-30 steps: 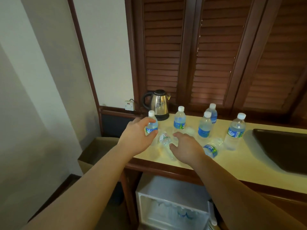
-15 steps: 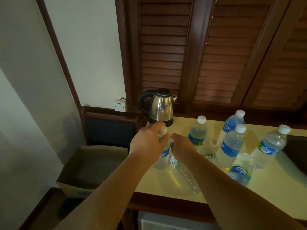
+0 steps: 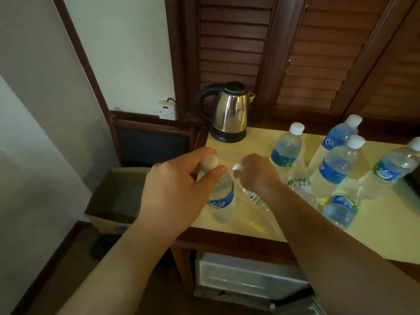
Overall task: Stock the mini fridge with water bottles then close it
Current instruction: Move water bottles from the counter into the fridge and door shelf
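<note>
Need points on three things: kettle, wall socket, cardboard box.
kettle (image 3: 230, 114), head view, on its steel body.
wall socket (image 3: 167, 109), head view, on its white faceplate.
cardboard box (image 3: 109, 218), head view, on its near outer wall.

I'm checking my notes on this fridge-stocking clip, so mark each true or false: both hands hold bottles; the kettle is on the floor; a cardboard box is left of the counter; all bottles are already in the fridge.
1. Both hands hold bottles. True: the left hand grips an upright bottle, the right hand a tilted bottle.
2. The kettle is on the floor. False: it stands on the counter.
3. A cardboard box is left of the counter. True.
4. All bottles are in the fridge. False: several stand on the counter.
</note>
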`<state>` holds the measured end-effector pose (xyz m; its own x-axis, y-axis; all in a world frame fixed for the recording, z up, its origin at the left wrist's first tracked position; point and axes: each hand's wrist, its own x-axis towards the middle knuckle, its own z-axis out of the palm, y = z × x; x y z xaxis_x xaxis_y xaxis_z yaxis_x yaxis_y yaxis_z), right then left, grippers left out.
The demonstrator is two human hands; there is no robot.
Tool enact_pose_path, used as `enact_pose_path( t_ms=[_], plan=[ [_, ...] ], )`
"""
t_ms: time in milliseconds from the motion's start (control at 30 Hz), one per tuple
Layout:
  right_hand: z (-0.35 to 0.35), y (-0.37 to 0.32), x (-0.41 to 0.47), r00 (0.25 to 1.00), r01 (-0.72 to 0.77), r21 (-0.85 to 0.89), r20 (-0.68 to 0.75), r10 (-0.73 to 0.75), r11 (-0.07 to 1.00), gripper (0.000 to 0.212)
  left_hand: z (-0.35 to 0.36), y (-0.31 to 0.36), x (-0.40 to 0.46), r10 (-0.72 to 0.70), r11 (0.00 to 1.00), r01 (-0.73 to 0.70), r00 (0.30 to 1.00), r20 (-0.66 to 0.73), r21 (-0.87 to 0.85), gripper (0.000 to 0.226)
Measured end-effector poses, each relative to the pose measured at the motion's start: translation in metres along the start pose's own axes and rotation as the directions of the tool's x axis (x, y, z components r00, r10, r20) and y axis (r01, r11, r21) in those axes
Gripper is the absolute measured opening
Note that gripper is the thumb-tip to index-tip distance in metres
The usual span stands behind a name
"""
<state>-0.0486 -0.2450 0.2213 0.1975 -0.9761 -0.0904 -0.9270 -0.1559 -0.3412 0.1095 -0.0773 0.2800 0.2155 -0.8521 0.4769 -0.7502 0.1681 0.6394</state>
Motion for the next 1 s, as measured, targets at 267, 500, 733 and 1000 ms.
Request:
enact_pose_path(
  t_ms=[267, 500, 733, 1000],
  plan=[
    [-0.045, 0.082, -0.166, 0.949, 0.229, 0.254, -0.272, -0.158, 0.940, 0.030, -0.001, 0.051, -0.104, 0.018, 0.995, -0.003, 0.990, -0.142, 0.103, 0.039],
    [0.019, 0.167, -0.267, 0.922, 0.300, 0.356, -0.346, -0.174, 0.885, 0.023, 0.043, 0.068, -0.214, -0.081, 0.993, 0.092, 0.988, -0.131, 0.080, 0.036],
    [0.128, 0.215, -0.308, 0.942, 0.239, 0.383, -0.314, -0.118, 0.892, 0.021, 0.114, 0.015, -0.296, -0.192, 0.981, 0.188, 0.977, 0.091, 0.055, 0.020],
    [0.294, 0.271, -0.295, 0.971, 0.133, 0.434, -0.239, -0.029, 0.891, 0.025, 0.236, -0.104, -0.356, -0.200, 0.979, 0.189, 0.963, 0.182, 0.078, 0.006]
  ],
)
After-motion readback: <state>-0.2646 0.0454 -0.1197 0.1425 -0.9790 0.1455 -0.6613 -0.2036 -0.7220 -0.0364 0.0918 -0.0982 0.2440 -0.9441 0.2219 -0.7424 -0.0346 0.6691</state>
